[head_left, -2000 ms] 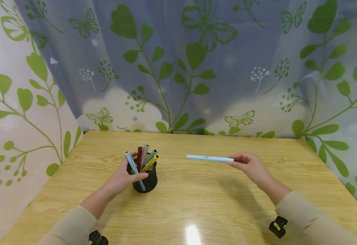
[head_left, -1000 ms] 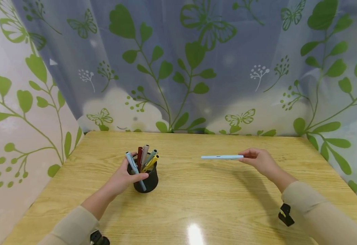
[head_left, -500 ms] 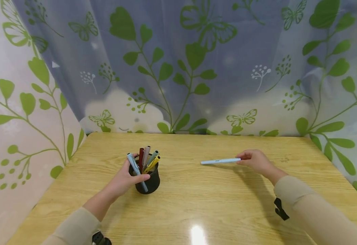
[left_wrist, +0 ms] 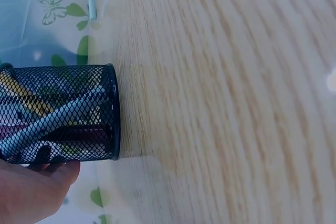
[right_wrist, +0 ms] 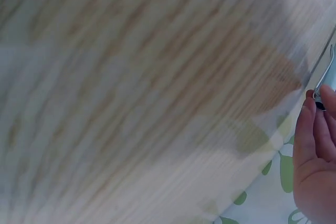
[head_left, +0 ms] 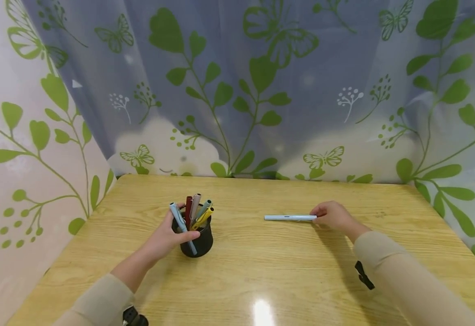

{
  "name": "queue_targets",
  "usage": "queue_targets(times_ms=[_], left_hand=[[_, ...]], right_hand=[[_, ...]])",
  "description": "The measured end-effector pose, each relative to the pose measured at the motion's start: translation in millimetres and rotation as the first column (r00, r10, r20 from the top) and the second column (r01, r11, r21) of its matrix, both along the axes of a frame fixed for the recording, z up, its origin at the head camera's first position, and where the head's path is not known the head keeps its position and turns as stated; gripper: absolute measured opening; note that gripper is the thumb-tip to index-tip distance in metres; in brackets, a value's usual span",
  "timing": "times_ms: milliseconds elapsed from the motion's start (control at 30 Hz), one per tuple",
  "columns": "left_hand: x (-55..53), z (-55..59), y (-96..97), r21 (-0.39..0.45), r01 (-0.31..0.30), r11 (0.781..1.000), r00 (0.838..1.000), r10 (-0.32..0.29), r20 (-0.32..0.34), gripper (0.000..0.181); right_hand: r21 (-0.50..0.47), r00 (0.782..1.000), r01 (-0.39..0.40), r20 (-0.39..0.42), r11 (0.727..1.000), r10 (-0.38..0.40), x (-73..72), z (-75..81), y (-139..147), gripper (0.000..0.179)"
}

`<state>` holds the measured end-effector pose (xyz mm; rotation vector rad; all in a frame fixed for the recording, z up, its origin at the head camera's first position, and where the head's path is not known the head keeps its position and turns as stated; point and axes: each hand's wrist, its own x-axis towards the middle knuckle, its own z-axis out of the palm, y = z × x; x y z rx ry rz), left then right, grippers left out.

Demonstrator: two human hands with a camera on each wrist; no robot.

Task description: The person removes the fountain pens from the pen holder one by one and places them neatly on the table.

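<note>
Where the left grip (head_left: 168, 235) meets the pen cup (head_left: 201, 244): thumb laid across the near side below the rim, the other fingers curled round the left and far side and mostly hidden, spread only as wide as the cup, which it has hold of

Pen cup: black wire mesh, upright on the bench (head_left: 237, 276), left of centre, its contents showing through the mesh in the left wrist view

Pens inside: a light blue pen (head_left: 179, 219) tilted left within the curve of the grip, then a dark red pen (head_left: 188, 209), a grey pen (head_left: 195, 206), a teal pen (head_left: 203, 208) and a yellow pen (head_left: 202, 219) leaning right, all rising above the rim

Right grip (head_left: 336, 216): closed to a pinch on the right end of the pale blue pen (head_left: 287, 218), with a metal clip at the fingertips in the right wrist view

Pale blue pen: level, its free end towards the cup but well apart from it; low over the bench or touching it, cannot tell which

Sleeves: beige (head_left: 392, 267), a black device (head_left: 363, 275) beneath the right one

Backdrop: curtain (head_left: 221, 136) in blue-grey and white, printed with green leaves and butterflies
</note>
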<state>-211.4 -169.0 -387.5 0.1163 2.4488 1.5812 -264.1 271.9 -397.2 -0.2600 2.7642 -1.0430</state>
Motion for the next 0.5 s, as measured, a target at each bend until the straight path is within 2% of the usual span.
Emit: queue_targets(times_ms=[233,400,500], left_hand=[[3.2,-0.3,0.1,-0.016,-0.001,1.0,1.0,0.001,0.012,0.09],[3.7,-0.2,0.9,-0.017,-0.002,1.0,1.0,0.003,0.02,0.091],[2.8,0.8,0.5,-0.011,-0.002,1.0,1.0,0.002,0.013,0.09]], right_hand=[[-0.093,0.995,0.036,0.092,0.995,-0.027,-0.7,-12.6,1,0.018],[-0.156,0.989,0.029,0.148,0.987,-0.005,-1.9,-11.9,5,0.023],[-0.18,0.984,0.063,0.178,0.982,-0.03,-6.1,-13.3,6,0.025]])
